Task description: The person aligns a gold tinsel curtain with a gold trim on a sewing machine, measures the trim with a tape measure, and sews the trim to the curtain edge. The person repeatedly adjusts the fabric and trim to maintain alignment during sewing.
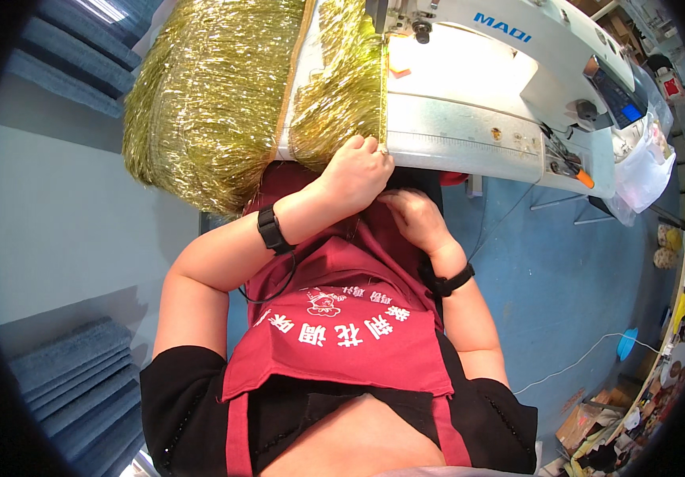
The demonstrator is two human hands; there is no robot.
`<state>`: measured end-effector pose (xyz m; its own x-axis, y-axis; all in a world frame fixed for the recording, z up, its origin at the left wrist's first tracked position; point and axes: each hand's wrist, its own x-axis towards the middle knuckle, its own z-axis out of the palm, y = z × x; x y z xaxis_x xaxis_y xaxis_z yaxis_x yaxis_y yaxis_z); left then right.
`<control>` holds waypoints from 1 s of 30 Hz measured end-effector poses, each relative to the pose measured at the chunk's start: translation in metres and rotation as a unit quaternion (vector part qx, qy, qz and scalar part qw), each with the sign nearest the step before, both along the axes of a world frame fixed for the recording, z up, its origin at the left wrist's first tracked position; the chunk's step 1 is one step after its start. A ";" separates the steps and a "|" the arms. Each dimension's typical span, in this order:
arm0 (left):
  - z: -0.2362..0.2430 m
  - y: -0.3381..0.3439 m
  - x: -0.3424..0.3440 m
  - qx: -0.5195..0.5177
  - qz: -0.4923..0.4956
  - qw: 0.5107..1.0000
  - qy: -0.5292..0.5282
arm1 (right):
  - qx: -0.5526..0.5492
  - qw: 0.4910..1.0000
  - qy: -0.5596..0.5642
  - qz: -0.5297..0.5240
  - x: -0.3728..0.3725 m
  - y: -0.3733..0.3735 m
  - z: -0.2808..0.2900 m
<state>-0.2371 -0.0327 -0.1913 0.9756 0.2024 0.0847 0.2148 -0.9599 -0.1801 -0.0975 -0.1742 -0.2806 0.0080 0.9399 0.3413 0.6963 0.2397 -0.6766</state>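
Observation:
A thick mass of shiny gold tinsel fringe covers the left end of the sewing table and spills over its front edge. A narrower strip of tinsel fringe runs toward me from beneath the head of the white sewing machine, its yellowish edge along the right. At the table's front edge, my left hand is closed on the near end of this strip. Just below and to the right, my right hand is in front of my red apron, fingers bent together; what they hold, if anything, is hidden.
An orange-handled tool lies at the table's right end, by a control panel with a lit blue screen. A white plastic bag hangs beyond it. Blue folded fabric is at the left, and a cluttered shelf at the far right.

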 end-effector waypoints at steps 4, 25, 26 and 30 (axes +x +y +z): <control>-0.004 -0.002 0.000 0.042 0.000 0.999 -0.002 | -0.002 1.000 -0.005 -0.013 -0.002 -0.002 0.012; 0.006 0.030 0.025 0.040 0.052 0.998 -0.020 | 0.204 0.955 -0.062 -0.204 0.053 0.069 0.064; 0.007 0.032 0.027 0.035 0.054 0.998 -0.017 | 0.208 0.954 -0.061 -0.206 0.055 0.072 0.063; 0.011 0.043 0.037 0.033 0.060 0.998 0.002 | 0.206 0.951 -0.052 -0.225 0.059 0.077 0.058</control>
<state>-0.2004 0.0098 -0.1807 0.9450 0.3120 0.0981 0.3268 -0.9135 -0.2423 -0.0385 -0.0969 -0.2224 0.3235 0.6359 0.7007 0.8487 0.1324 -0.5120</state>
